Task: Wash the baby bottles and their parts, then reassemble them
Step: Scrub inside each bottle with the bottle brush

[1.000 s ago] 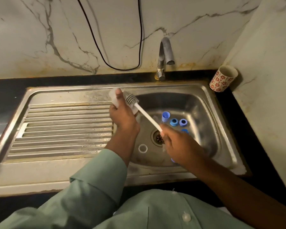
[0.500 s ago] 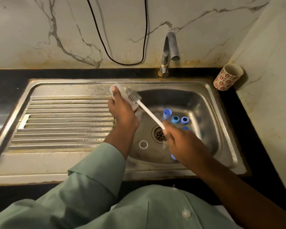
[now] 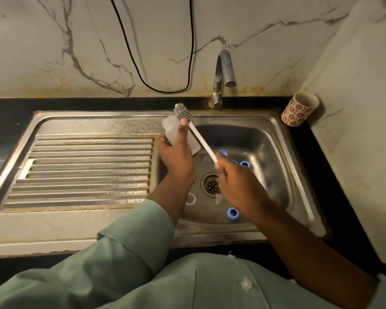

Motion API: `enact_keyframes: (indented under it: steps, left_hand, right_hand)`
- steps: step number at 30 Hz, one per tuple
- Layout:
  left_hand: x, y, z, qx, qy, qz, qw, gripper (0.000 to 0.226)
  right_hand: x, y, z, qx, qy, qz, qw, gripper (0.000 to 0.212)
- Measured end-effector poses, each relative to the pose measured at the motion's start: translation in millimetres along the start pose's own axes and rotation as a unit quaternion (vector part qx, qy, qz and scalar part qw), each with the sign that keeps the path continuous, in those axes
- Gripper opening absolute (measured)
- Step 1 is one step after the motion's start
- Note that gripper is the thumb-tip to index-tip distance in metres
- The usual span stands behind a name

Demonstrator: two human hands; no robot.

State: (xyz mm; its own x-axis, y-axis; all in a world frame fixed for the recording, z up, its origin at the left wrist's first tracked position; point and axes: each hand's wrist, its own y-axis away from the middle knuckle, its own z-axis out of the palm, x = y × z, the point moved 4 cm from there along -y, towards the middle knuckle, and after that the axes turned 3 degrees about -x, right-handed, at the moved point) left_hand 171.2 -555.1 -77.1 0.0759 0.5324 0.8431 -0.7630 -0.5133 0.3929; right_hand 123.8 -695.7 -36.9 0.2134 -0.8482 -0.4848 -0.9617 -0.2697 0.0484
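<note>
Left hand (image 3: 176, 157) grips bottle (image 3: 173, 132) — right hand (image 3: 236, 181) grips brush (image 3: 196, 132).

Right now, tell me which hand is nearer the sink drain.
Right. The right hand holds the bottle brush just right of the drain; the left hand grips the bottle up-left.

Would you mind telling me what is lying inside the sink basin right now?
In the sink basin lie the drain, a white ring and several blue bottle parts. The right hand covers some parts, so the full count is hidden.
</note>
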Motion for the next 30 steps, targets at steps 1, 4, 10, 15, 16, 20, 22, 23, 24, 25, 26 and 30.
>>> enact_keyframes:
  steps: [1, 4, 10, 15, 16, 20, 22, 23, 24, 25, 26, 30]
  left_hand:
    - [4.6, -3.4, -1.1, 0.012, 0.015, 0.001, 1.000, 0.052]
    - [20.8, -19.6, -9.2, 0.032, 0.069, -0.006, 0.997, 0.042]
    - [-0.2, 3.2, 8.2, -0.048, 0.024, -0.071, 0.996, 0.047]
    - [18.5, -4.5, -7.6, -0.041, 0.050, -0.022, 0.998, 0.059]
    - [15.2, 3.4, -6.1, -0.052, 0.026, -0.012, 0.998, 0.067]
    - [11.8, 8.5, -4.7, -0.038, 0.038, -0.016, 0.998, 0.078]
    - [19.5, -6.4, -12.3, -0.012, 0.096, -0.014, 0.995, 0.069]
    - [19.4, -9.7, -16.3, -0.009, 0.108, -0.014, 0.994, 0.063]
    - [18.2, -9.0, -17.7, -0.014, 0.098, -0.011, 0.995, 0.060]
    - [13.2, -4.3, -16.7, -0.026, 0.070, -0.006, 0.997, 0.059]
    - [6.7, 2.4, -12.7, -0.043, 0.033, 0.001, 0.999, 0.057]
    - [-0.6, 6.1, -1.3, -0.070, 0.001, -0.024, 0.997, 0.042]
  right_hand:
    - [-0.1, 0.7, -0.4, -0.002, 0.012, -0.003, 1.000, 0.028]
    - [3.3, 26.3, -3.5, -0.021, -0.006, -0.019, 1.000, 0.037]
    - [-2.3, 9.0, -0.3, 0.013, -0.068, 0.002, 0.998, 0.034]
    - [5.3, 42.7, -3.0, -0.033, -0.075, -0.002, 0.997, 0.034]
    - [4.7, 36.8, -3.2, -0.021, -0.081, -0.002, 0.997, 0.033]
    - [0.2, 12.4, -1.7, -0.017, -0.070, -0.005, 0.997, 0.036]
    - [7.7, 26.7, -3.3, -0.019, -0.046, -0.015, 0.999, 0.035]
    - [11.5, 38.8, -2.8, -0.032, -0.038, -0.011, 0.999, 0.033]
    - [13.6, 47.0, -1.9, -0.045, -0.043, -0.002, 0.998, 0.032]
    - [13.8, 48.4, -0.3, -0.043, -0.059, 0.003, 0.997, 0.031]
    - [12.8, 41.6, 0.8, -0.022, -0.075, 0.003, 0.997, 0.031]
    - [12.0, 16.9, 3.6, 0.006, -0.065, 0.019, 0.998, 0.038]
